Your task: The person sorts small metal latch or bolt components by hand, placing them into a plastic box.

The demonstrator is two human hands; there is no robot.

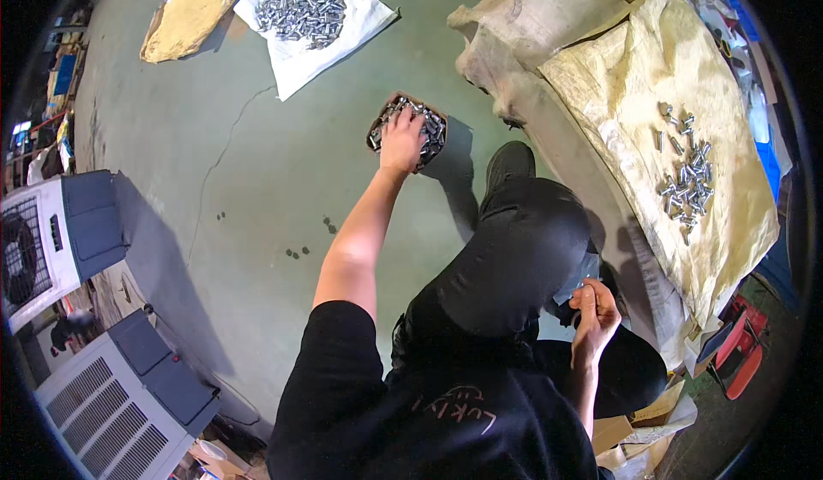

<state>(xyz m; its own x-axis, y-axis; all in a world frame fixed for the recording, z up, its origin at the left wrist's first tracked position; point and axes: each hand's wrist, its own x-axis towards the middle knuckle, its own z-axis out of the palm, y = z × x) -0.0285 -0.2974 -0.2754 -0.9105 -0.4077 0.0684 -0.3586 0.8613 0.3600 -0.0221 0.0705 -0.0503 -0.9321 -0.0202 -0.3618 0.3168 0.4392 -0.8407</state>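
My left hand [401,143] reaches down into a small brown box [374,123] full of shiny metal bolts [434,129]. Its fingers are apart and rest over the bolts, with the tips partly lost among them. Beside my right knee, my right hand [595,313] is closed in a pinch on a small clear plastic bag [579,279]. The bag hangs partly behind my leg, and its contents do not show clearly. More bolts [687,184] lie loose on a yellowish sheet [634,94] to my right.
A white sack [291,69] bearing a heap of bolts [304,9] lies far off on the green floor [231,154]. Left of it is a tan sack [193,13]. Two grey-and-white machines [129,394] stand on the left. A red object [741,351] is at lower right.
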